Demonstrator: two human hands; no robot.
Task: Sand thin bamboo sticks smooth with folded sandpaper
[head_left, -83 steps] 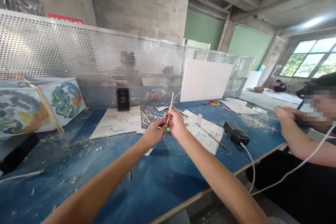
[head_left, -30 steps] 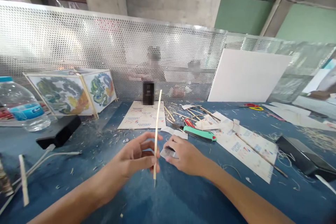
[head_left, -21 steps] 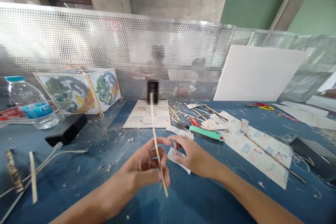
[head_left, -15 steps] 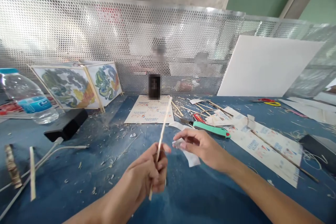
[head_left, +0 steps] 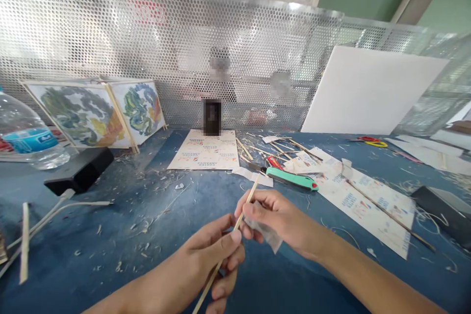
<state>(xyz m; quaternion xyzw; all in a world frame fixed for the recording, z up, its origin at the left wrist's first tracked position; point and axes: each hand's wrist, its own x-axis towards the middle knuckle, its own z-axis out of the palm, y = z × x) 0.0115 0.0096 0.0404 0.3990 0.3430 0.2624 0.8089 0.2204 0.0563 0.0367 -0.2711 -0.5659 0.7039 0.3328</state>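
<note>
My left hand [head_left: 215,257] pinches a thin bamboo stick [head_left: 253,190] that slants up to the right over the blue table [head_left: 121,235]. My right hand [head_left: 279,218] is closed around the stick's upper part, with a small white piece of paper or sandpaper [head_left: 268,235] wrapped under its fingers against the stick. Both hands meet low in the middle of the view, close to me.
A green-handled knife [head_left: 292,179], printed paper sheets [head_left: 206,149], loose bamboo strips and shavings lie beyond the hands. Painted paper lantern frames [head_left: 91,113], a water bottle [head_left: 25,140] and a black box with a cable [head_left: 79,170] are at left; a white board [head_left: 371,91] leans on the perforated metal screen.
The stick went from nearly upright in my left hand to slanting right. My right hand picked up the white piece from the table and closed it on the stick.
</note>
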